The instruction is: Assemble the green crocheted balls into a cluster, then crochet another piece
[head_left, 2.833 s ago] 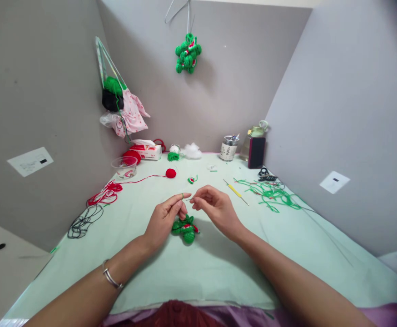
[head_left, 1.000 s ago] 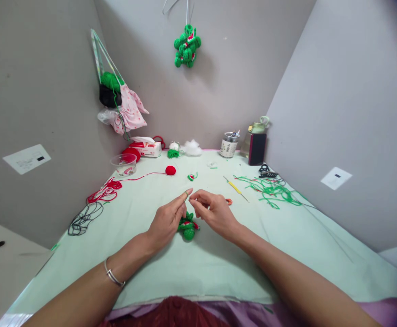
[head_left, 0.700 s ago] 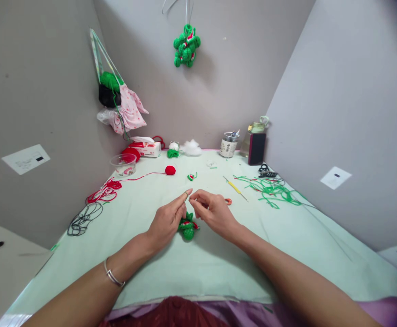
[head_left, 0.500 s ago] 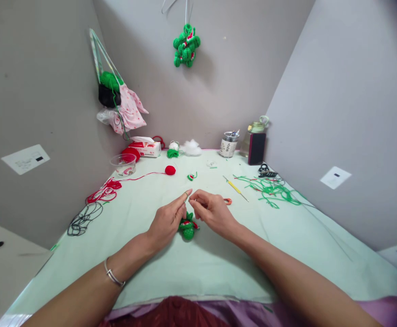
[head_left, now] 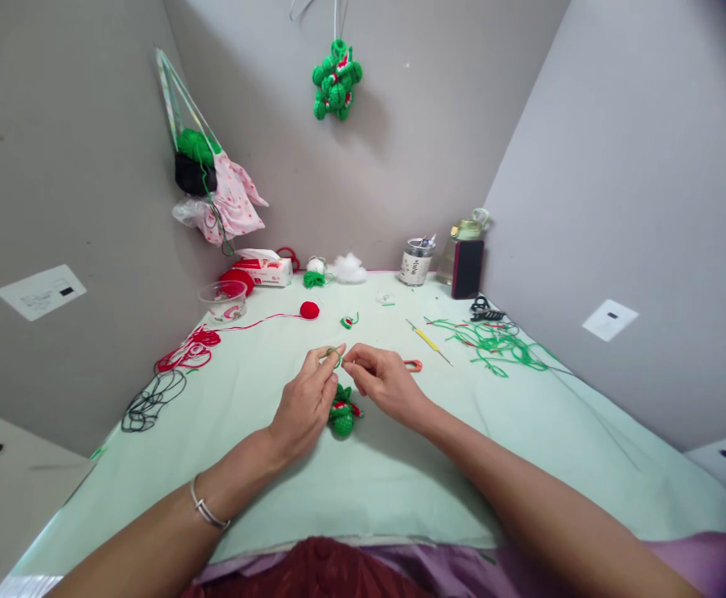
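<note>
My left hand (head_left: pixel 304 399) is closed over the middle of the table, with a thin loop of green yarn (head_left: pixel 333 354) at its fingertips. Close against it on the right, my right hand (head_left: pixel 386 382) pinches the yarn between thumb and forefinger; the exact grip is partly hidden. Just below the fingers lies a small green crocheted figure (head_left: pixel 341 422) with red and white parts, its left side covered by my left hand. An orange-handled tool (head_left: pixel 413 365) shows partly behind my right hand. Farther off sits a small green, white and red crocheted piece (head_left: pixel 347 322) with a yarn tail.
A yellow crochet hook (head_left: pixel 426 336) lies to the right, near loose green yarn scraps (head_left: pixel 512 350) and a black claw clip (head_left: pixel 485 311). Leftward are a red yarn ball (head_left: pixel 309 310), red strands (head_left: pixel 192 349) and black cord (head_left: pixel 151 403). A pen cup (head_left: pixel 415 264) stands at the back.
The green yarn loop at my left fingertips now shows wider, and the left fingers have bent a little. Both hands stay close together; the whole view has shifted slightly.
</note>
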A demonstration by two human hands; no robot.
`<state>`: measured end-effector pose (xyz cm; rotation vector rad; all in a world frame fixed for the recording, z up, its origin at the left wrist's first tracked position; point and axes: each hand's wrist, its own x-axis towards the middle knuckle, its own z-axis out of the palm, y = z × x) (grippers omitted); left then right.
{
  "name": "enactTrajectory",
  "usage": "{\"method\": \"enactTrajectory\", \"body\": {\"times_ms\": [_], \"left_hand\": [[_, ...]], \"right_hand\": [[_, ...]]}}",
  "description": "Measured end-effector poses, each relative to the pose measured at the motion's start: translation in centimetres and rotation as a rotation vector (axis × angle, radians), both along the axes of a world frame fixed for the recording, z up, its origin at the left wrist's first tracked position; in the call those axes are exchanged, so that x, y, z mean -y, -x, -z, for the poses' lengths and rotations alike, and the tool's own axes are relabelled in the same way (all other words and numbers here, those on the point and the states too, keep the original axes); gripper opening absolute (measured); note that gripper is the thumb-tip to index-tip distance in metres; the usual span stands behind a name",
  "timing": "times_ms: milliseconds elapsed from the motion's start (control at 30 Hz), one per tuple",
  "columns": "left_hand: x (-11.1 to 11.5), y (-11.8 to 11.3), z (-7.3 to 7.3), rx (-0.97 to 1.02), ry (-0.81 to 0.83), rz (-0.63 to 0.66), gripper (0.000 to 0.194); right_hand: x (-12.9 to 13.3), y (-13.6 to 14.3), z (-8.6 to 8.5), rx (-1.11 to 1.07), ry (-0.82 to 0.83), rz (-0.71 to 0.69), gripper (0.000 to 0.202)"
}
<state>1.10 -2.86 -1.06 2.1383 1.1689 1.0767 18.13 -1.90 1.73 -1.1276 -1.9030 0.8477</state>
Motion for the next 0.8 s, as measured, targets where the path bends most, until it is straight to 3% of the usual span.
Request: {"method": "enactTrajectory", "body": {"times_ms": [533,800], "left_hand": [[-0.6,0.3,-0.1,-0.152,0.007,-0.041,0.047],[-1.0,0.5,-0.3,-0.253,-0.067,-0.024,0.047]], "right_hand": [[-0.8,-0.1,0.4,-0.080,0.084,-0.035,0.018],[-1.4,-0.5,0.7,-0.107,0.134,-0.066,0.019]]}}
